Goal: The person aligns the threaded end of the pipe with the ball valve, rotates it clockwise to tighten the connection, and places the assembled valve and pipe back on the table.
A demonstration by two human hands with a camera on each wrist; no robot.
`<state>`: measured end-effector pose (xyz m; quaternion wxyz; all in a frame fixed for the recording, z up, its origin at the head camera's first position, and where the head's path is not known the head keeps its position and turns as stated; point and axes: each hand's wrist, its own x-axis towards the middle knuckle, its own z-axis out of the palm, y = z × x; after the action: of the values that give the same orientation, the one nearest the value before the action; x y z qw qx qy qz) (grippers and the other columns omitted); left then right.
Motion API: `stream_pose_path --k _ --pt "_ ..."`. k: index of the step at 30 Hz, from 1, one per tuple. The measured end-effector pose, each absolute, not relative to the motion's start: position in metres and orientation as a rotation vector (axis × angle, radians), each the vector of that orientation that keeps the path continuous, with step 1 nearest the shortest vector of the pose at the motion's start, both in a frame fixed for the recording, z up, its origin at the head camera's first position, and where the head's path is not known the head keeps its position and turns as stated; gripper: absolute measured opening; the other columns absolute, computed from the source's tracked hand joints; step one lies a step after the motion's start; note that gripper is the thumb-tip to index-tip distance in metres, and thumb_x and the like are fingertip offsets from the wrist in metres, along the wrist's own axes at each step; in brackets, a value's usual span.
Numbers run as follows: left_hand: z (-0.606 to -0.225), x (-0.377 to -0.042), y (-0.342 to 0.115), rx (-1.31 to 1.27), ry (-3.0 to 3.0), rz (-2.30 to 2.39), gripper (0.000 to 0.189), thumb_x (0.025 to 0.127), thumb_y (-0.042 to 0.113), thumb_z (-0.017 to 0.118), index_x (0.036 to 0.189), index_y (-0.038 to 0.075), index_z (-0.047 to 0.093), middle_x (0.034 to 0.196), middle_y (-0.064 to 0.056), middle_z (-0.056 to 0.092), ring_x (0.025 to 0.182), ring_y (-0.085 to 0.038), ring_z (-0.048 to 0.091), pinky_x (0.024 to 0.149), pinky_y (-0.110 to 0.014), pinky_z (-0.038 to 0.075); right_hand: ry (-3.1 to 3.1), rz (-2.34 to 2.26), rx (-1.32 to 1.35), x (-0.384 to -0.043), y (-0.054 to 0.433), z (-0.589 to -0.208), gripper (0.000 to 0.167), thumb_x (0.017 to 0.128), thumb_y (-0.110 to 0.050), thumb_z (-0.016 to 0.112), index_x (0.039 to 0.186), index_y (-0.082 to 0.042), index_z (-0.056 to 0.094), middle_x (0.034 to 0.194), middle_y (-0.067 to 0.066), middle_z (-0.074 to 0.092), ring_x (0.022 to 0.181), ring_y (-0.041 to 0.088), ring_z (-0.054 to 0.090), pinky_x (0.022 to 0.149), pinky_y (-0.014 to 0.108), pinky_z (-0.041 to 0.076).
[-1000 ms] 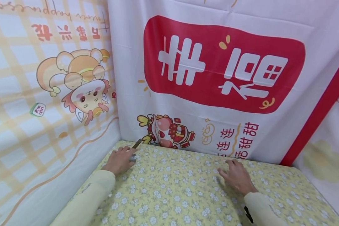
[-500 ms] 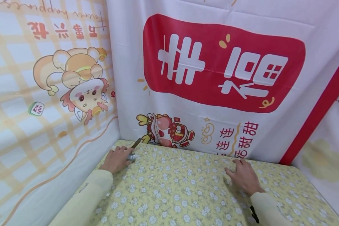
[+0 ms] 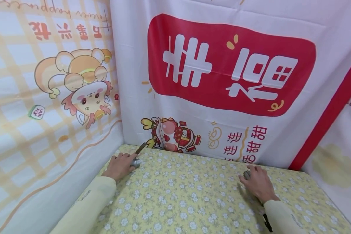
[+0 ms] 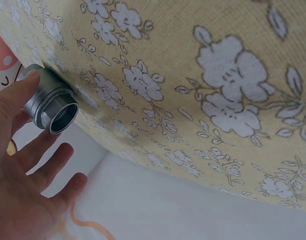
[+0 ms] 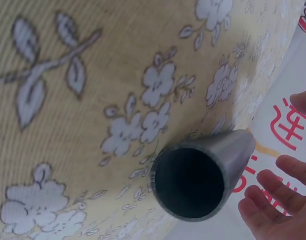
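At the table's far left, my left hand (image 3: 120,165) pinches a grey metal ball valve (image 4: 55,102), thumb on its body and other fingers spread loosely. The valve's threaded opening faces the left wrist camera. Its dark lever (image 3: 140,148) sticks out past my fingers toward the back wall. My right hand (image 3: 259,183) is over the far right part of the table, thumb and fingers apart. Beside those fingers lies a grey metal pipe (image 5: 238,150), its round open end toward the right wrist camera. In the head view only the pipe's tip (image 3: 247,175) shows; my hand hides the rest.
A yellow flowered cloth (image 3: 175,195) covers the table. White printed curtains rise at the back (image 3: 134,81), on the left (image 3: 14,123) and on the right. A dark strap (image 3: 267,222) hangs below my right sleeve.
My right hand has moved to the right along the table, and the pipe's tip now shows by its fingers. The left hand and valve have hardly moved.
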<state>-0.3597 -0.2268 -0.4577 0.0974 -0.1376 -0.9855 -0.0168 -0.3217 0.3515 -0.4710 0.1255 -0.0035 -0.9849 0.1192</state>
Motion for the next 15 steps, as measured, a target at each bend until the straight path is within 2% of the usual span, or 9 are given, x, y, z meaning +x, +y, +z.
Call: stream_pose_path --k 15 --pt "-0.463 -0.362 -0.23 -0.411 -2.937 -0.01 0.06 0.103 0.035 0.078 0.155 0.015 0.058 0.133 -0.016 0.072 0.121 -0.043 0.065 0.096 -0.067 0.053 -2.917 0.319 -0.108 -0.318 0.367 -0.471 0.076 0.098 -0.039 0.075 0.144 0.016 0.05 0.139 0.047 0.05 0.126 0.069 0.05 0.101 0.075 0.048"
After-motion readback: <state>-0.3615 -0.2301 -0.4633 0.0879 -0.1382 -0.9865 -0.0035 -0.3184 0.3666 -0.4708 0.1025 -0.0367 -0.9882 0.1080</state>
